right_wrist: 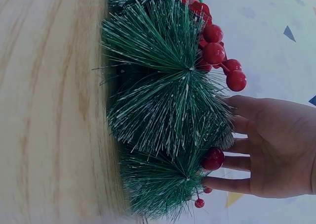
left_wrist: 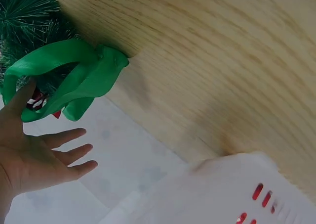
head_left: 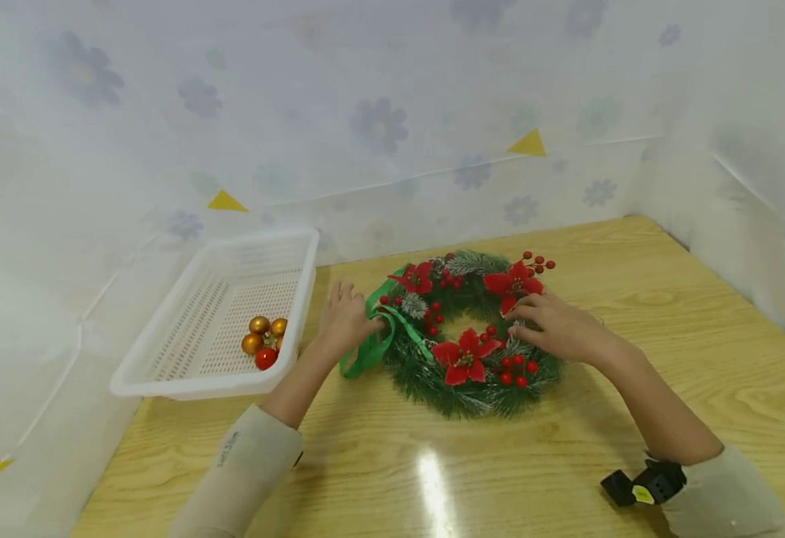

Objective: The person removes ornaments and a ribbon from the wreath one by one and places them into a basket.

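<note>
A wreath point(head_left: 470, 336) lies flat on the wooden table point(head_left: 567, 463), just right of the frame's centre. The left hand point(head_left: 343, 317) rests at its left edge, fingers spread and straight, thumb touching the green ribbon point(head_left: 372, 345). The right hand point(head_left: 553, 325) lies flat on the wreath's right side, fingers relaxed, holding nothing. A white basket point(head_left: 163, 373) with baubles point(head_left: 264, 342) sits at left.

Bright, even overhead light; glare streaks the wooden table point(head_left: 432, 478), soft shadows, slight blur near wrist cameras.

Right hand point(right_wrist: 276, 147) against wreath point(right_wrist: 163, 115)
</note>
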{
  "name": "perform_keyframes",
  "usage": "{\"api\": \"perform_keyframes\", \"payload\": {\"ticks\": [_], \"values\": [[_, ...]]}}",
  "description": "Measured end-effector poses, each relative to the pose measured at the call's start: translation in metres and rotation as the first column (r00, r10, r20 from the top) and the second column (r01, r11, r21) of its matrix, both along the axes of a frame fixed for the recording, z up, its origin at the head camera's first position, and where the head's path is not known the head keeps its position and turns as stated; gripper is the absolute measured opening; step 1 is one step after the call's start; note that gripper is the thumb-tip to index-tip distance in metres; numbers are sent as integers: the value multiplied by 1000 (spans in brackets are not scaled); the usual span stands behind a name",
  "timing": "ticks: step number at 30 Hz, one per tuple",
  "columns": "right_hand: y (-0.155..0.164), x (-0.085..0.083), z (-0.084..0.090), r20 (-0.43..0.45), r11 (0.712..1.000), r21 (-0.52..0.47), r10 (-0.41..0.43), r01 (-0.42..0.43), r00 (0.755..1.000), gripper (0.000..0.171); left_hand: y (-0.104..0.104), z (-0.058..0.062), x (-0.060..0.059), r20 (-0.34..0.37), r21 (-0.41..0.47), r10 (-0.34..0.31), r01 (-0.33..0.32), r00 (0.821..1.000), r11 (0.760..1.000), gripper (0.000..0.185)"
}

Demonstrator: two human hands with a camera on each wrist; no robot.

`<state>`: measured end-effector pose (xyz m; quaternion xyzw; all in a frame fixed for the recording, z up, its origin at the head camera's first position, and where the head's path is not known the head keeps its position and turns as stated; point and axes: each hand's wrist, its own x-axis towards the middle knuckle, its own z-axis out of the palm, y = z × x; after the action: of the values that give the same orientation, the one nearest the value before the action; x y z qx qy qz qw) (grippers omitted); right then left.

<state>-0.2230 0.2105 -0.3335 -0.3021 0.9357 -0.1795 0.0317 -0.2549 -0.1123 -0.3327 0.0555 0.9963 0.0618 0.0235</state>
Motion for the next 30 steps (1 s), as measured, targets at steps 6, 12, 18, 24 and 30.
{"api": "perform_keyframes", "payload": {"ticks": [6,12,18,24,30], "values": [[1,2,0,1,1000,3,-8,8,1000,32,-1,-10,-11,135,214,-14,-15,991,977,34],[-2,3,0,2,1000,0,9,-9,1000,31,-6,-8,-6,40,223,28,-36,999,974,31],[-2,3,1,3,1000,-2,6,-6,1000,31,-9,13,0,-311,116,-71,112,948,987,14],[-1,2,0,-10,1000,6,13,-13,1000,30,-10,52,-1,-491,138,-56,141,869,980,7],[0,1,-1,-14,1000,-14,19,-19,1000,30,-17,100,-8,-607,123,-48,154,793,980,9]]}}
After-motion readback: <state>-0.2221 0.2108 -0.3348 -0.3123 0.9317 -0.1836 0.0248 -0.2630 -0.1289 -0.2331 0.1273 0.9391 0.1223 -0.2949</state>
